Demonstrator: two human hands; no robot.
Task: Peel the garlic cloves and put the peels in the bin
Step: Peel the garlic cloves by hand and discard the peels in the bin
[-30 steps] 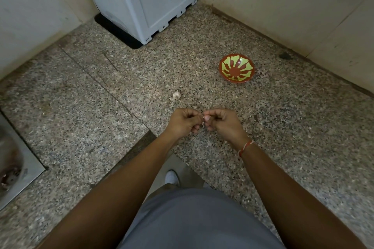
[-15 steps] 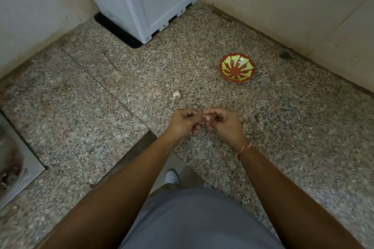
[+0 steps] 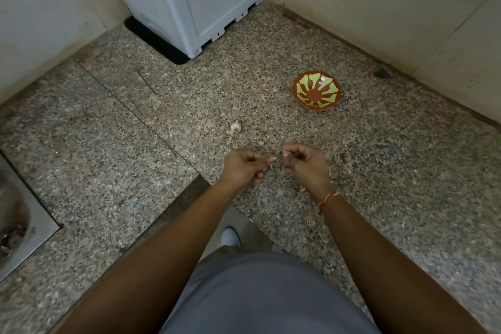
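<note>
This looks like a home kitchen, seen from above a speckled granite counter (image 3: 406, 198) that wraps around a corner. Plain cream walls (image 3: 393, 3) rise directly behind the counter on two sides. A pale grey plastic appliance (image 3: 189, 0) stands on a black mat at the counter's far corner. A stainless steel sink (image 3: 19, 225) with a drain is set into the counter at its left edge. A small red bowl with a green petal pattern (image 3: 316, 94) sits on the counter toward the right wall, and a garlic bulb (image 3: 235, 126) lies near the counter's middle.
</note>
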